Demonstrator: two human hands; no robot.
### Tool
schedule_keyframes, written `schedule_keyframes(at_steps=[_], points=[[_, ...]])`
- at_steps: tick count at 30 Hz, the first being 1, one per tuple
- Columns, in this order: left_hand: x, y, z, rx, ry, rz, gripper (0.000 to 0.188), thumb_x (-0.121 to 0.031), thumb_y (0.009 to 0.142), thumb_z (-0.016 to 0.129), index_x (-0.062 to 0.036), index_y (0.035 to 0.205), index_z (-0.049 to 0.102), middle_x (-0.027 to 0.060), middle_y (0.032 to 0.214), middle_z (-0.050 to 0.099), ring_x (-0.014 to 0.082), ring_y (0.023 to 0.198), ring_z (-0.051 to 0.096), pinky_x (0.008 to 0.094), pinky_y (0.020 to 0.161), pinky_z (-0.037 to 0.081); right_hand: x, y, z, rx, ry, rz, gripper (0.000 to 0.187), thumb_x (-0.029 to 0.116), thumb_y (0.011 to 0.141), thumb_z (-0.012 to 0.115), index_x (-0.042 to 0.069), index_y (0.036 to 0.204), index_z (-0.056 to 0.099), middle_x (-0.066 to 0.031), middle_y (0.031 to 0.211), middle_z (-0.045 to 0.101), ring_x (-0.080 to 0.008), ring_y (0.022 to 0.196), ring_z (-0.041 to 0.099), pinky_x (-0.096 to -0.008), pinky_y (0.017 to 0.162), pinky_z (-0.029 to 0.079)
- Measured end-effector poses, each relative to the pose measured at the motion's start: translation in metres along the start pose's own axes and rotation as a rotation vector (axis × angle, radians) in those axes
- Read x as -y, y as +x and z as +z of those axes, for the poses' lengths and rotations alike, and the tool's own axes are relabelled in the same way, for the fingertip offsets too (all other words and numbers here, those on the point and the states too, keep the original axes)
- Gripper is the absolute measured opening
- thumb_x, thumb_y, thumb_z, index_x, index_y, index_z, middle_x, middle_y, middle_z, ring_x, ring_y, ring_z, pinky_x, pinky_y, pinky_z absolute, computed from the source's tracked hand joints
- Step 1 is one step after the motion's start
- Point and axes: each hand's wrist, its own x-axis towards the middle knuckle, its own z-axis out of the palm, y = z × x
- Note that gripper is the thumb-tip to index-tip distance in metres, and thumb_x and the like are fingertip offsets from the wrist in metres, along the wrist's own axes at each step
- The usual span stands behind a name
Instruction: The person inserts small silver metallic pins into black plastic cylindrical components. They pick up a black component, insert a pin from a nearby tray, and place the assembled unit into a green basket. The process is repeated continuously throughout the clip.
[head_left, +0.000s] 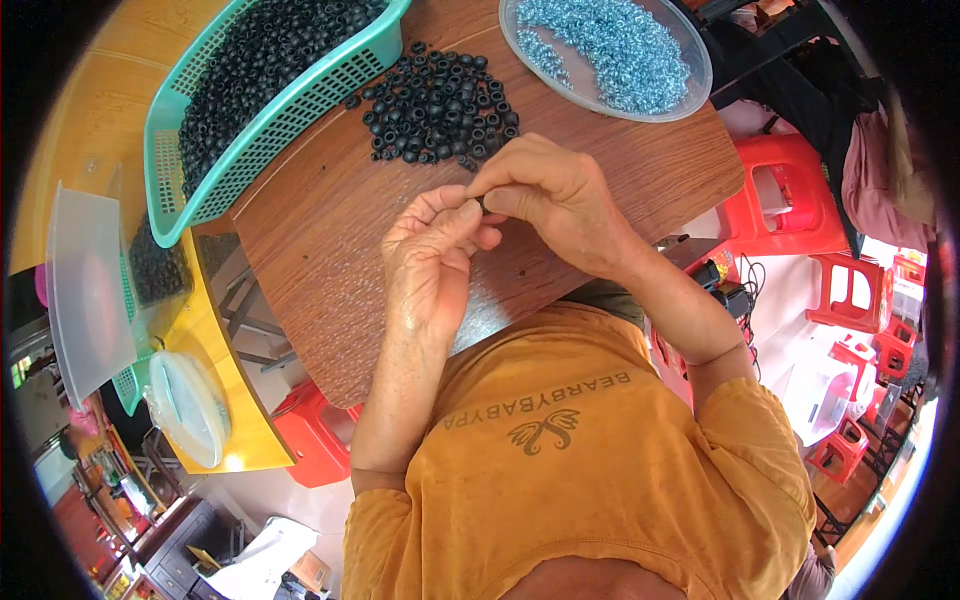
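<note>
My left hand (432, 245) and my right hand (560, 190) meet over the near part of the brown wooden table (320, 265). Their fingertips pinch together around a small black piece (481, 204), mostly covered by the fingers. It looks like the black ring-shaped pieces in the loose pile (440, 105) just beyond my hands. Many more black pieces (270, 70) fill a teal plastic basket (300, 112) at the far left. Small shiny light-blue pieces (640, 60) lie in a round clear tray (690, 98) at the far right.
On a yellow table (215, 345) to the left are a translucent sheet-like panel (90, 290), a bag of dark pieces (160, 265) and a round clear lidded container (190, 410). Red plastic stools (785, 200) stand at the right, another red stool (315, 435) below the table's left edge.
</note>
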Motion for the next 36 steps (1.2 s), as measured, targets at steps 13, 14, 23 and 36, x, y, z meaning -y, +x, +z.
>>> schedule_keyframes(at_steps=[13, 14, 23, 36], points=[[0.000, -0.015, 0.002, -0.004, 0.208, 0.072, 0.013, 0.004, 0.080, 0.064, 0.0057, 0.092, 0.060, 0.0142, 0.084, 0.065, 0.0204, 0.073, 0.065, 0.0274, 0.066, 0.054, 0.007, -0.016, 0.010, -0.107, 0.034, 0.248, 0.008, 0.007, 0.077, 0.066, 0.001, 0.080, 0.062, -0.0094, 0.078, 0.056, -0.0195, 0.070, 0.056, -0.0301, 0.062, 0.046], [0.000, -0.016, 0.001, 0.003, 0.225, 0.073, 0.013, 0.004, 0.080, 0.065, 0.0054, 0.092, 0.060, 0.0137, 0.084, 0.065, 0.0201, 0.074, 0.065, 0.0272, 0.066, 0.054, 0.007, -0.018, 0.009, -0.107, 0.016, 0.232, 0.009, 0.007, 0.076, 0.067, 0.001, 0.080, 0.062, -0.0092, 0.078, 0.056, -0.0195, 0.071, 0.056, -0.0304, 0.062, 0.045], [-0.006, -0.015, -0.003, -0.041, 0.161, 0.054, 0.008, 0.005, 0.081, 0.063, 0.0053, 0.088, 0.061, 0.0143, 0.084, 0.065, 0.0188, 0.072, 0.063, 0.0263, 0.066, 0.052, -0.013, -0.011, 0.001, -0.216, -0.456, -0.106, 0.012, 0.008, 0.071, 0.070, 0.005, 0.081, 0.063, -0.0092, 0.075, 0.056, -0.0251, 0.073, 0.054, -0.0356, 0.062, 0.044], [-0.006, -0.010, -0.015, -0.047, 0.085, 0.078, 0.011, 0.005, 0.081, 0.062, 0.0045, 0.091, 0.061, 0.0183, 0.091, 0.065, 0.0210, 0.075, 0.062, 0.0295, 0.069, 0.051, -0.019, -0.004, 0.015, -0.117, -0.688, -0.166, 0.007, 0.007, 0.071, 0.067, 0.003, 0.071, 0.061, -0.0093, 0.073, 0.057, -0.0275, 0.075, 0.053, -0.0385, 0.062, 0.044]])
